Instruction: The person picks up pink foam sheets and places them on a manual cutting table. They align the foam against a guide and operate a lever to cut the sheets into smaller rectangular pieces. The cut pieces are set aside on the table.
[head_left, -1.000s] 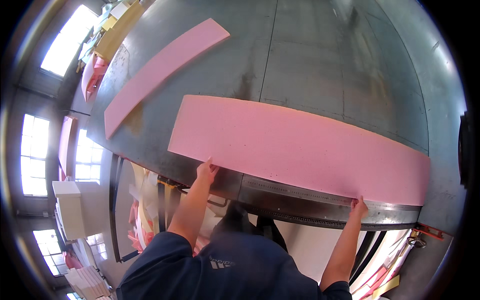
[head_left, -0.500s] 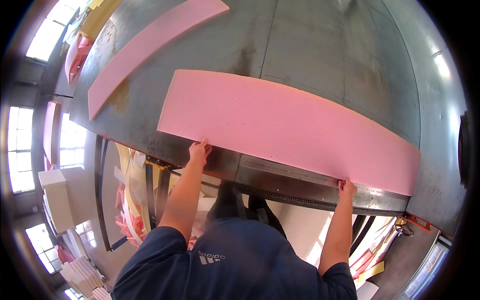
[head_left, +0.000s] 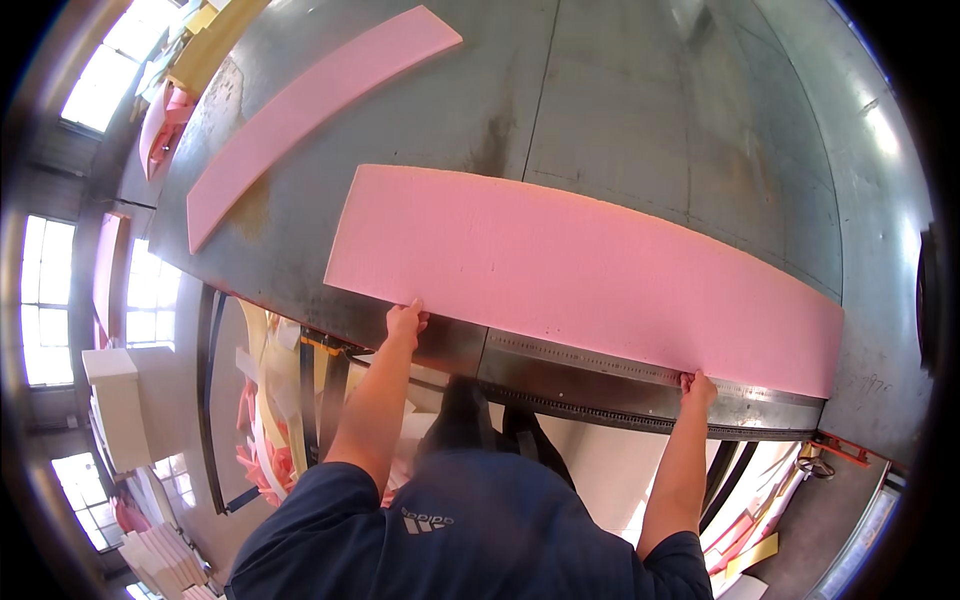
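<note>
Wide pink foam slab (head_left: 580, 270) laid on grey metal table (head_left: 640, 130). Slab's near edge pinched by left hand (head_left: 405, 322) and right hand (head_left: 697, 388), well apart, presumably for even control. Narrow pink foam strip (head_left: 310, 130) laid past slab's far left corner.

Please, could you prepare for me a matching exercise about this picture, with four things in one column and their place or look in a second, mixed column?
Column one
1. Left hand
2. Right hand
3. Narrow pink strip
4. Metal scale

Column two
A. At the near edge of the wide pink piece, toward its right end
B. Grey, with fine marks along it
C. Lies on the tabletop at the upper left, apart from both hands
D. At the near edge of the wide pink piece, toward its left end

Right pairs: 1-D, 2-A, 3-C, 4-B
</note>
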